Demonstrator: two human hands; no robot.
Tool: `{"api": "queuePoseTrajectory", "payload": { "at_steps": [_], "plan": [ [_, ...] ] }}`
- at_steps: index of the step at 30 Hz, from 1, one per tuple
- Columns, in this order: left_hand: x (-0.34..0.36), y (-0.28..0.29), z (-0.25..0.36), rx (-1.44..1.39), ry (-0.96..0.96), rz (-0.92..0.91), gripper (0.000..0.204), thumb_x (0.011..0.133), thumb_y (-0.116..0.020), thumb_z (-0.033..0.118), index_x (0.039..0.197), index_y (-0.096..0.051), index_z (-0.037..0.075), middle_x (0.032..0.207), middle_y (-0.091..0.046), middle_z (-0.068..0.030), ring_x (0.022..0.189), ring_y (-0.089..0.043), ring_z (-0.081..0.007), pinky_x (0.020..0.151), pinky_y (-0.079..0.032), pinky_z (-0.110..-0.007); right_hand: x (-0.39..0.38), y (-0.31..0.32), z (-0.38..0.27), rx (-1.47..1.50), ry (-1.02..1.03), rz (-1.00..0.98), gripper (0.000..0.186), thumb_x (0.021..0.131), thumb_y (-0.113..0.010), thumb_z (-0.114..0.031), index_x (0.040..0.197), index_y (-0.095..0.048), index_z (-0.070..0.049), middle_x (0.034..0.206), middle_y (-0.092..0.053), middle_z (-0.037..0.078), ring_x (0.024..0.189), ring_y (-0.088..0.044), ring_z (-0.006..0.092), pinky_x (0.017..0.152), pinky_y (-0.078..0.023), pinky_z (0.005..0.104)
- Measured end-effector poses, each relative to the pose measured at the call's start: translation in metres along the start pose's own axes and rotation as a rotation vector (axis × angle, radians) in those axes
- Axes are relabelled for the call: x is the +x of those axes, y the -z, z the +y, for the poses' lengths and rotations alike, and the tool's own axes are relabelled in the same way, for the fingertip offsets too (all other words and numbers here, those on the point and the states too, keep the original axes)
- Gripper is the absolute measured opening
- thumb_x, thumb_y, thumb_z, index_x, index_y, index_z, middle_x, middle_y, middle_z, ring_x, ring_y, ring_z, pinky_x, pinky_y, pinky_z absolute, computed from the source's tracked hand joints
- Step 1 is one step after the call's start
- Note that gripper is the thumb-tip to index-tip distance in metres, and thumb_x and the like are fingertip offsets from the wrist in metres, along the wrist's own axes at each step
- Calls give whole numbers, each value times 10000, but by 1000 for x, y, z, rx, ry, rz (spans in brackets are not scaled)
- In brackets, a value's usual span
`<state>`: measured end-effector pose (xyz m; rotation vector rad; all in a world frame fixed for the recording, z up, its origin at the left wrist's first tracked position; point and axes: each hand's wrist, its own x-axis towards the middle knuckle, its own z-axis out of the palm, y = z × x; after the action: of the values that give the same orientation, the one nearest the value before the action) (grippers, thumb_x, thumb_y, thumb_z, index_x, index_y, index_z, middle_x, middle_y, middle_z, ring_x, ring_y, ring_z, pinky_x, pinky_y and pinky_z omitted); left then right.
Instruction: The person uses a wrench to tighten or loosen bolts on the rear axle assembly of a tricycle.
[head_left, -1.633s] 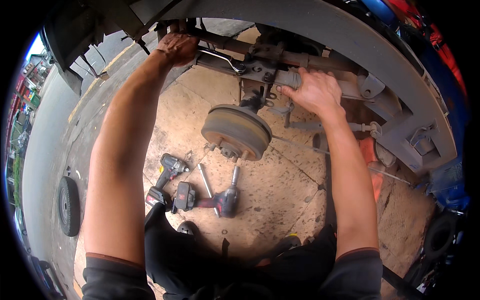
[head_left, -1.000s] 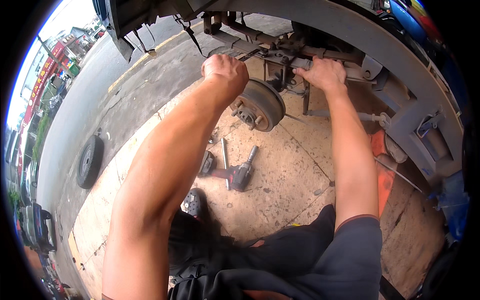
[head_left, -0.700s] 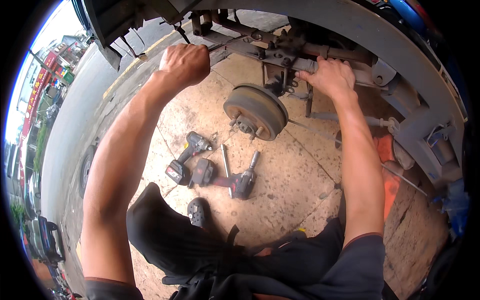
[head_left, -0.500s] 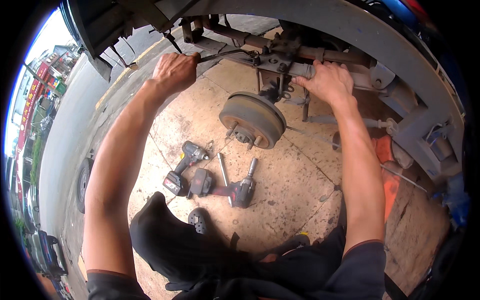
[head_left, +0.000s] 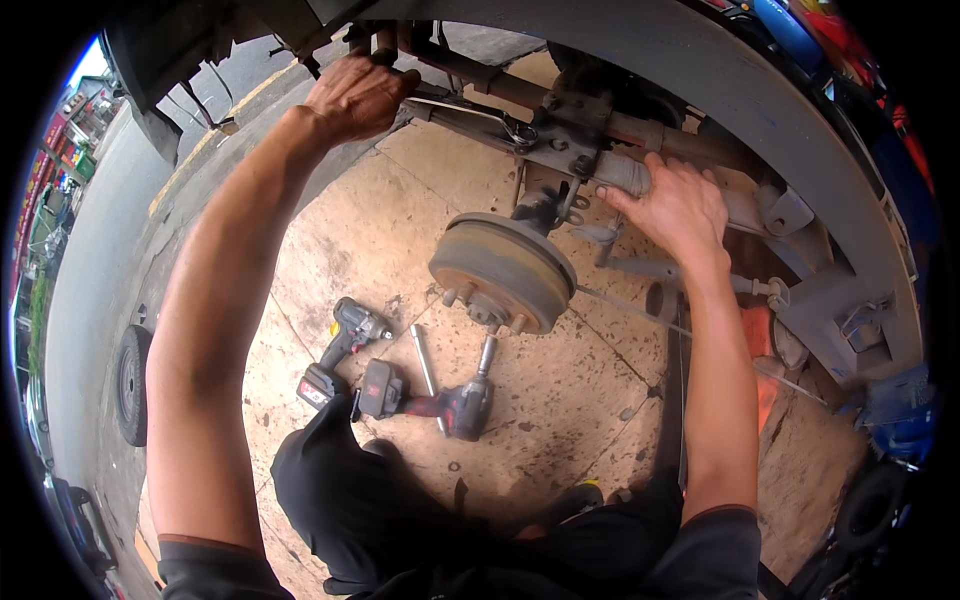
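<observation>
My left hand (head_left: 360, 97) is closed around the handle of a wrench (head_left: 465, 107). The wrench's ring end sits at a bolt on the dark clamp plate (head_left: 560, 152) under the vehicle. My right hand (head_left: 675, 208) grips the grey leaf spring (head_left: 624, 173) just right of that plate, thumb on the near side and fingers over the top. Below the plate hangs a rusty brake drum (head_left: 505, 272) with studs pointing toward me.
On the stained floor lie two cordless impact wrenches, one grey (head_left: 350, 335) and one with a long socket (head_left: 462, 408), with a metal rod (head_left: 424, 360) between them. A grey frame beam (head_left: 790, 120) arches over the right side. An orange jack-like piece (head_left: 762, 335) stands beside my right forearm.
My left hand has swung the wrench handle up and away from me around the bolt. My right hand keeps its hold on the leaf spring. The whole view has shifted slightly.
</observation>
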<state>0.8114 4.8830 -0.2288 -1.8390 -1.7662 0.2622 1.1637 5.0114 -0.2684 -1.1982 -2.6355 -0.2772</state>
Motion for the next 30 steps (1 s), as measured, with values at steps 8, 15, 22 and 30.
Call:
{"api": "queuePoseTrajectory", "payload": {
  "at_steps": [8,15,22,30],
  "plan": [
    [-15,36,22,8,83,-183,165,848,-482,76,870,-646,71,750,-680,-171,755,-690,-312,654,-538,-416,2,3,0,4,5,-26,809,755,-612,-695,1222,-617,-33,1059,-676,182,1055,-618,310,1008,-398,450],
    [-18,38,34,-55,180,-201,164,831,-495,59,913,-635,32,800,-665,-226,777,-674,-391,664,-522,-495,2,1,9,25,20,-39,784,770,-602,-696,1207,-620,-45,1067,-684,164,1056,-620,305,1004,-400,447],
    [-31,85,72,-55,389,-415,217,844,-473,98,905,-669,27,879,-683,-219,877,-678,-383,751,-531,-473,-2,4,9,95,40,-71,753,774,-609,-678,1162,-641,-34,1077,-688,164,1065,-629,296,977,-426,424],
    [-25,145,186,84,535,-613,242,890,-503,160,893,-734,89,935,-723,-133,890,-708,-290,717,-558,-396,-2,5,16,152,64,-94,673,783,-612,-663,1050,-702,-51,1029,-713,130,1022,-660,269,958,-435,387]
  ]
}}
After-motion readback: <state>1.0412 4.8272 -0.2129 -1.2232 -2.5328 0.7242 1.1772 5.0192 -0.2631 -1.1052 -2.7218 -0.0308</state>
